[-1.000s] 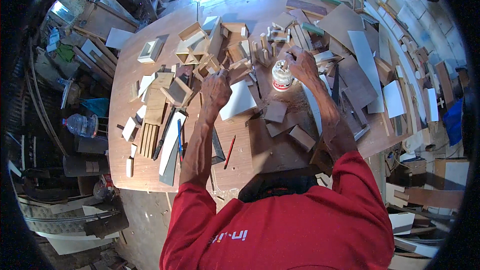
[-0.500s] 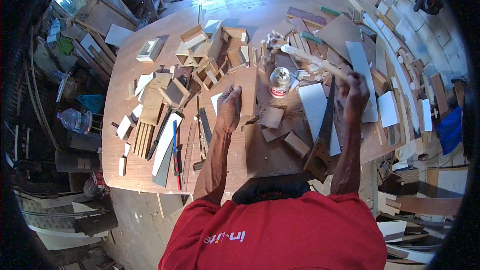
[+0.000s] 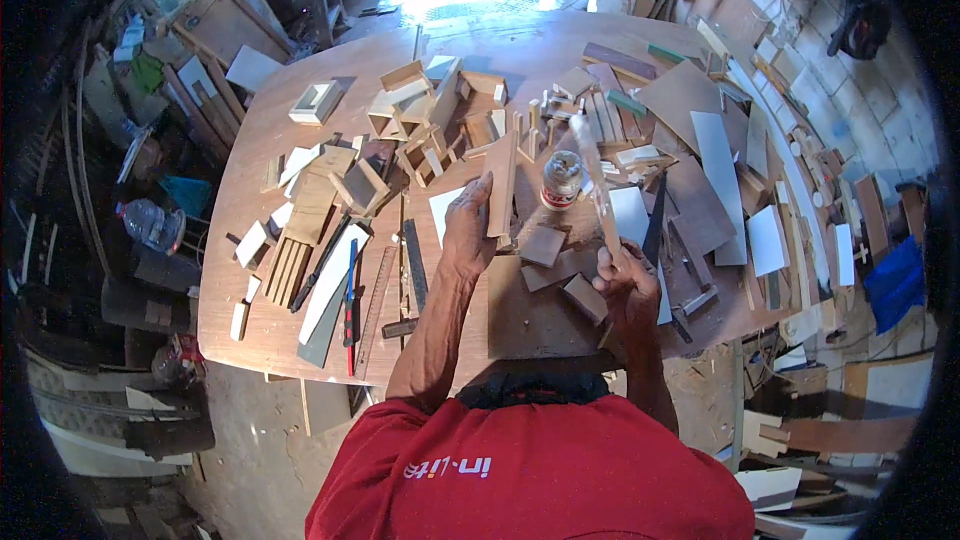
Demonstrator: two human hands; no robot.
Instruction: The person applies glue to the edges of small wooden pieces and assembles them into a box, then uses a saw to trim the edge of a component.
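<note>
My left hand (image 3: 470,228) is closed on a thin brown wooden board (image 3: 502,185), held up and seen nearly edge-on. My right hand (image 3: 630,280) grips the lower end of a wooden stick (image 3: 605,205), which points away from me; its far end looks whitish and slightly blurred. Between the board and the stick stands an open glass jar (image 3: 562,180) with whitish residue inside and a red and white label. Past my right hand shows the dark blade of a handsaw (image 3: 655,222), its handle mostly hidden by my arm. Small wooden blocks (image 3: 541,246) lie between my forearms.
Small open wooden boxes (image 3: 425,155) cluster beyond my left hand. A pale box frame (image 3: 316,102) sits far left. A ruler (image 3: 377,305), a red and blue tool (image 3: 351,310) and a hammer (image 3: 400,327) lie near left. Wood offcuts and white panels (image 3: 717,180) crowd the right side.
My right hand has come down and inward, swinging the stick from sideways to pointing away from me, beside the jar. My left hand has turned the board more edge-on.
</note>
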